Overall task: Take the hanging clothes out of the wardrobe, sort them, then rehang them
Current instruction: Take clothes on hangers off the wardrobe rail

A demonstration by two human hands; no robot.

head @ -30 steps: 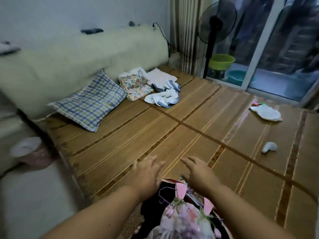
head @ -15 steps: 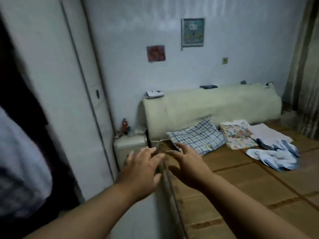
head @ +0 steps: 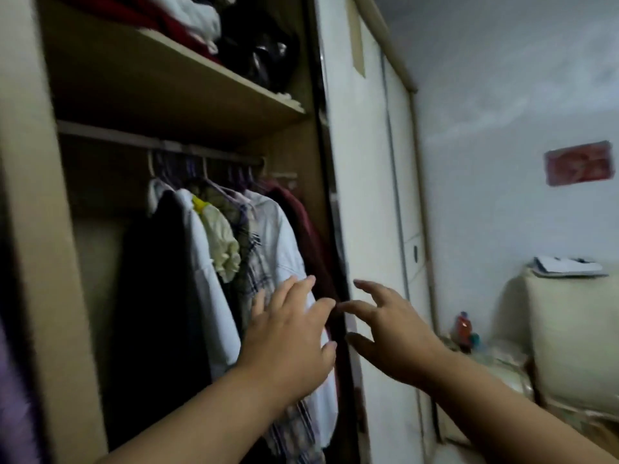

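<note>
Two hands are raised in front of the open wardrobe (head: 31,229), neither holding anything; the left hand (head: 288,339) has its fingers straight and spread over the lower part of a pale shirt (head: 281,242), though whether the fingertips actually touch the cloth I cannot tell; the right hand (head: 392,333) is just beside it, fingers spread and slightly bent, in front of the edge of the white sliding door (head: 363,195).

The hanging clothes are all on the rail (head: 160,142) under the shelf (head: 167,72), bunched toward the right end of that compartment; from the left there is a dark garment (head: 150,279), a white garment (head: 209,296), a yellowish ruffled piece (head: 221,242), a plaid shirt (head: 249,262), the pale shirt, and a maroon garment (head: 303,222) against the door edge; purple hanger hooks (head: 187,165) show over the rail.

Folded things, red, white and black (head: 201,15), sit on the shelf above; off to the right, well apart from the hands, a red picture (head: 581,162) hangs on the wall, a small bottle (head: 463,326) stands on a low surface, and a cream padded headboard (head: 569,329) has a book (head: 566,265) lying on top.
</note>
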